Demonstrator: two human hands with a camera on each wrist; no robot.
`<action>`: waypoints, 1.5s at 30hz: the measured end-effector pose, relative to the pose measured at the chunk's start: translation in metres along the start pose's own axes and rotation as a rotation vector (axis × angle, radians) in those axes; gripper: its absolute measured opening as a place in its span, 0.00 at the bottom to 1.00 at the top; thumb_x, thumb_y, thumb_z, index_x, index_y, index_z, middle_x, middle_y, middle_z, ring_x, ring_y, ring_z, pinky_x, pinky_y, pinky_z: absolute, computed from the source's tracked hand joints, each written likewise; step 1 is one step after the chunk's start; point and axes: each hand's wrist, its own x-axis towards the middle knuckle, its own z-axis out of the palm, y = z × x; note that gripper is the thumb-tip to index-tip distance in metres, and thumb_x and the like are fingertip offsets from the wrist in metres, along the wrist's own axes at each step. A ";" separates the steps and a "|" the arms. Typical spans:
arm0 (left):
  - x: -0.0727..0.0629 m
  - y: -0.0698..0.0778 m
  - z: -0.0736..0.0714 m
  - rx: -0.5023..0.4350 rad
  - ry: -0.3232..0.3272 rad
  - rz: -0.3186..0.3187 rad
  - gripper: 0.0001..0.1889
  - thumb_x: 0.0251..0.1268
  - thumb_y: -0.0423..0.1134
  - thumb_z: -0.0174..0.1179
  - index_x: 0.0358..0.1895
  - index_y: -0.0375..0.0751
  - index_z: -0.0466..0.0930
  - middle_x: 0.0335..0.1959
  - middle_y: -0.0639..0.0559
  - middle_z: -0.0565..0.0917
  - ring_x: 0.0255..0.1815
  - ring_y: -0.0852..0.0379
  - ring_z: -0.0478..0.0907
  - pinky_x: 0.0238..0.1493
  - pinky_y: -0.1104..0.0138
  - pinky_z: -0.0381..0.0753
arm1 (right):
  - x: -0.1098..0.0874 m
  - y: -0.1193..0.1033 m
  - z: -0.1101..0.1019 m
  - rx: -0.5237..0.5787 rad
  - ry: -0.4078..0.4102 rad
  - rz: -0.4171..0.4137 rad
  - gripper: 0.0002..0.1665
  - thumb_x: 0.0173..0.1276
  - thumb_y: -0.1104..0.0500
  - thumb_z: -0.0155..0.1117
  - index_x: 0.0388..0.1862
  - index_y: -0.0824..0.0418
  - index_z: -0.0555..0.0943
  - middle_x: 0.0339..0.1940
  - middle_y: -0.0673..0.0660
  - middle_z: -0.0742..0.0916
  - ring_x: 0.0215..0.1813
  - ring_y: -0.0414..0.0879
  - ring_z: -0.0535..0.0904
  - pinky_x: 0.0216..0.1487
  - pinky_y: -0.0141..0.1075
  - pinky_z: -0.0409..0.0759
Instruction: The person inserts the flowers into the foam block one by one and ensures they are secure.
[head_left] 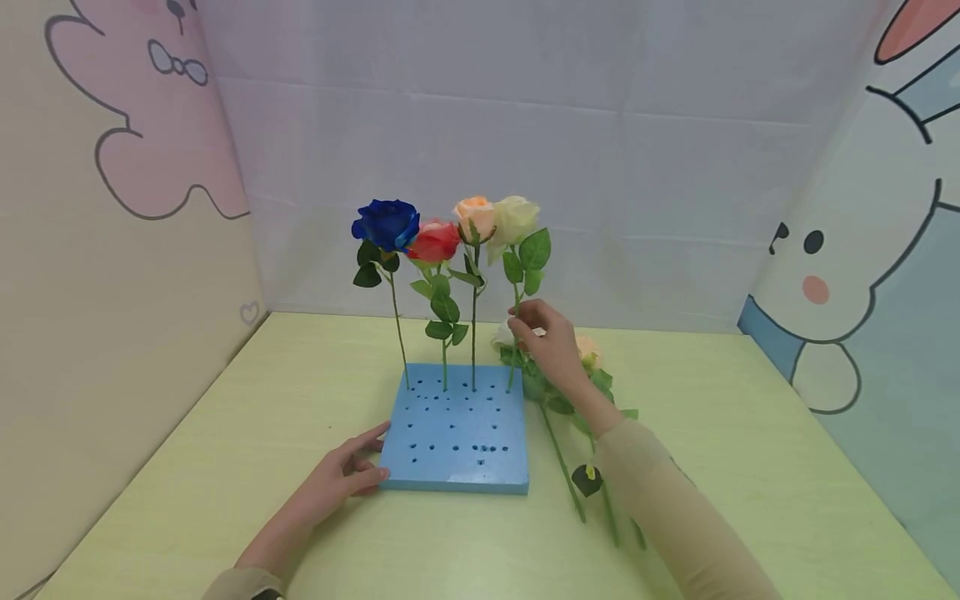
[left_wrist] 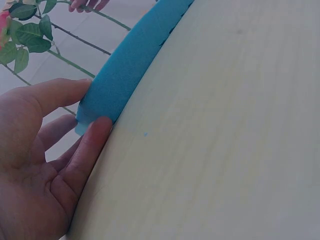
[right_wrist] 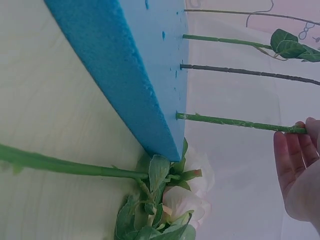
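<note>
While our right hand [head_left: 551,337] pinches the green stem [right_wrist: 235,121] of a cream rose [head_left: 516,218] between thumb and fingertips, our left hand [head_left: 345,475] rests at the near left corner of a blue foam block [head_left: 435,433]. We hold the cream rose partway up its stem, with the other fingers of that hand lying close together, and we see its lower end standing in a hole at the far right of the block. Our left fingers are spread, their tips touching the block's side, and the thumb sits apart from them near the front corner.

Along the far edge of the block we have three more flowers upright in a row, none of them in our grip: a blue rose [head_left: 386,225] at the left end, then a red rose [head_left: 435,242], then a peach rose [head_left: 476,217] just beside the cream one. Many small holes dot the top of the block in front of them.

To the right of the block, partly behind our right hand and forearm, we have loose flowers [head_left: 588,348] lying on the pale yellow table [head_left: 300,400], their stems pointing towards us; we cannot tell how many. Beyond the table we face a plain pale cloth [head_left: 525,142], with a cartoon rabbit [head_left: 840,250] on the right-hand wall.
</note>
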 end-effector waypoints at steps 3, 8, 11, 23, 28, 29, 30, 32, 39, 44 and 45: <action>0.000 0.000 0.000 0.000 0.003 0.001 0.37 0.65 0.40 0.64 0.77 0.47 0.59 0.69 0.33 0.68 0.43 0.58 0.77 0.47 0.68 0.86 | 0.000 -0.002 -0.001 0.007 0.009 0.018 0.12 0.71 0.60 0.63 0.50 0.65 0.81 0.43 0.67 0.87 0.41 0.57 0.84 0.39 0.48 0.89; 0.000 -0.001 0.000 0.001 0.005 0.002 0.37 0.65 0.40 0.64 0.77 0.46 0.59 0.68 0.33 0.68 0.43 0.58 0.77 0.46 0.68 0.86 | -0.004 -0.013 -0.005 0.014 0.028 0.015 0.12 0.70 0.66 0.61 0.49 0.71 0.80 0.42 0.72 0.87 0.32 0.39 0.84 0.37 0.52 0.88; 0.000 0.000 0.000 -0.004 0.002 0.002 0.37 0.65 0.40 0.64 0.77 0.47 0.59 0.68 0.33 0.68 0.43 0.58 0.78 0.47 0.67 0.86 | -0.010 -0.027 -0.008 0.024 0.036 -0.002 0.11 0.70 0.69 0.60 0.48 0.75 0.79 0.44 0.74 0.86 0.29 0.27 0.80 0.37 0.55 0.87; -0.001 -0.001 -0.001 -0.009 -0.007 -0.003 0.37 0.66 0.40 0.64 0.77 0.48 0.59 0.69 0.34 0.68 0.44 0.56 0.77 0.48 0.65 0.87 | -0.008 -0.017 -0.004 -0.023 0.018 -0.009 0.12 0.70 0.66 0.63 0.47 0.74 0.81 0.41 0.73 0.87 0.37 0.55 0.86 0.36 0.48 0.88; -0.001 0.000 0.000 -0.009 -0.001 -0.008 0.37 0.66 0.40 0.64 0.77 0.48 0.59 0.69 0.34 0.68 0.44 0.57 0.77 0.48 0.65 0.87 | -0.004 0.000 -0.001 -0.036 0.028 -0.033 0.12 0.70 0.63 0.64 0.46 0.71 0.82 0.39 0.71 0.87 0.39 0.65 0.85 0.35 0.49 0.88; -0.001 0.000 0.000 -0.009 0.000 -0.008 0.37 0.66 0.40 0.64 0.77 0.48 0.59 0.69 0.34 0.68 0.44 0.56 0.77 0.48 0.65 0.87 | -0.004 0.001 -0.001 -0.037 0.029 -0.037 0.12 0.69 0.62 0.64 0.46 0.70 0.82 0.39 0.70 0.88 0.39 0.64 0.85 0.35 0.48 0.88; -0.001 -0.001 0.000 -0.008 0.002 -0.009 0.37 0.66 0.40 0.64 0.77 0.48 0.59 0.69 0.34 0.68 0.44 0.56 0.77 0.48 0.65 0.87 | -0.005 0.001 0.000 -0.043 0.028 -0.041 0.12 0.69 0.61 0.65 0.46 0.69 0.82 0.39 0.69 0.88 0.39 0.63 0.85 0.35 0.46 0.88; -0.001 0.000 0.000 -0.002 0.003 -0.010 0.37 0.66 0.41 0.64 0.77 0.49 0.59 0.69 0.34 0.68 0.44 0.56 0.77 0.48 0.65 0.87 | -0.005 0.001 0.000 -0.054 0.022 -0.052 0.12 0.69 0.60 0.65 0.46 0.68 0.83 0.39 0.68 0.88 0.38 0.61 0.86 0.35 0.44 0.89; 0.000 0.000 0.001 -0.001 0.011 -0.018 0.37 0.65 0.41 0.64 0.77 0.49 0.59 0.69 0.34 0.69 0.45 0.55 0.77 0.48 0.64 0.87 | -0.007 0.006 0.002 -0.089 0.006 -0.098 0.07 0.69 0.62 0.64 0.43 0.64 0.83 0.36 0.66 0.88 0.34 0.59 0.85 0.32 0.42 0.89; -0.001 0.000 0.001 -0.001 0.011 -0.018 0.37 0.65 0.41 0.64 0.77 0.49 0.59 0.69 0.34 0.69 0.45 0.55 0.77 0.48 0.64 0.87 | -0.008 0.009 0.005 -0.106 0.013 -0.137 0.05 0.69 0.66 0.63 0.42 0.65 0.82 0.34 0.67 0.88 0.32 0.61 0.84 0.30 0.45 0.88; -0.001 0.000 0.001 -0.001 0.010 -0.018 0.37 0.65 0.41 0.64 0.77 0.49 0.60 0.69 0.34 0.69 0.45 0.55 0.77 0.48 0.65 0.87 | -0.009 0.009 0.005 -0.106 0.014 -0.137 0.05 0.68 0.66 0.63 0.42 0.66 0.82 0.34 0.67 0.88 0.33 0.61 0.84 0.30 0.47 0.88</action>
